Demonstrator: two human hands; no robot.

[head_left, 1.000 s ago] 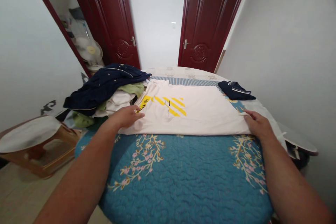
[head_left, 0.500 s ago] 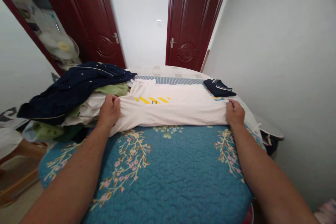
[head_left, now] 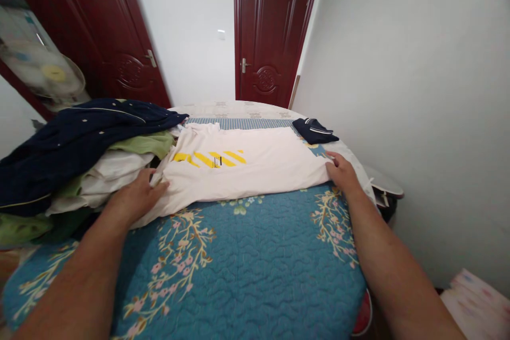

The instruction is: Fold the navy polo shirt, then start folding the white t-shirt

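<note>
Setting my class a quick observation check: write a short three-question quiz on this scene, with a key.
1. True or false: the right hand touches the white short-sleeved T-shirt with yellow stripes.
2. What lies beyond the T-shirt, near the right-hand wall?
A) a folded navy garment
B) a red cushion
C) a yellow towel
3. Which hand is nearer the heap of clothes topped by a dark navy garment?

Key: 1 true; 2 A; 3 the left hand.
</note>
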